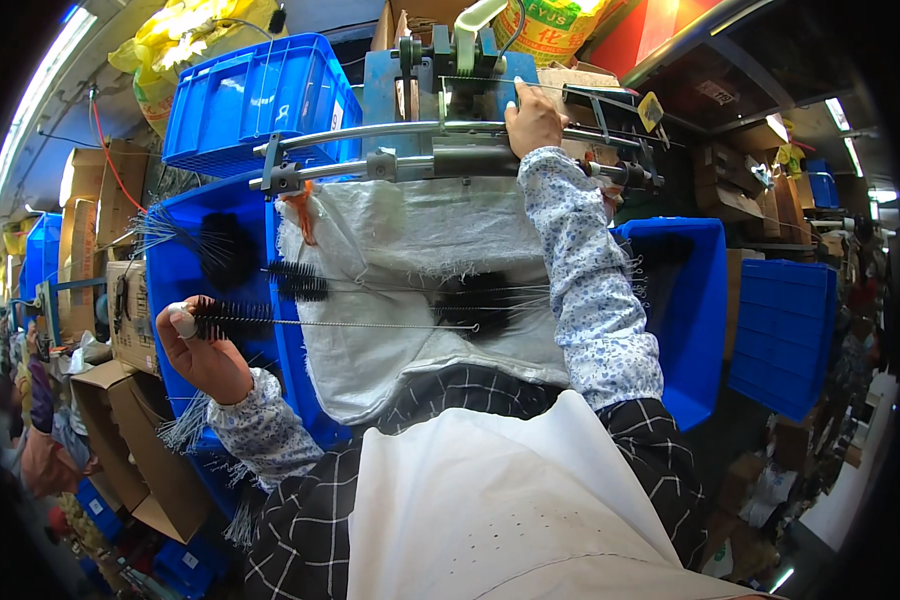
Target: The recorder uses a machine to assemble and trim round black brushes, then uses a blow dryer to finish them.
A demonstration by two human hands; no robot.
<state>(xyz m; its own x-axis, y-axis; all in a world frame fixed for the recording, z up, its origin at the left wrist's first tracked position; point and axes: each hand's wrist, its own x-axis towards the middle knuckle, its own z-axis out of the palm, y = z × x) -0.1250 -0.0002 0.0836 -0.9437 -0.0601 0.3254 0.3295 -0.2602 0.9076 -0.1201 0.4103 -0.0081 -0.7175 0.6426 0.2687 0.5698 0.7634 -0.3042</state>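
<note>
My left hand [205, 350] is closed round the end of a black-bristled wire brush [235, 318]. The brush's twisted stem [380, 325] points right across my lap and ends in a small loop. Something white covers my left thumb tip. Stretched out far ahead, my right hand [533, 120] rests on the bench machine [490, 155], fingers reaching over its blue plate. A thin wire runs up to the index fingertip; whether the fingers touch it is unclear. More black brushes [300, 282] lie on the white woven sheet [410, 225] over my lap.
Blue bins stand at my left [290, 350] and right [695, 320], with wire brushes in the left one. A blue crate [260, 100] sits behind the left bin. An open cardboard box [145, 450] stands farther left. A pale green lever [470, 35] rises from the machine.
</note>
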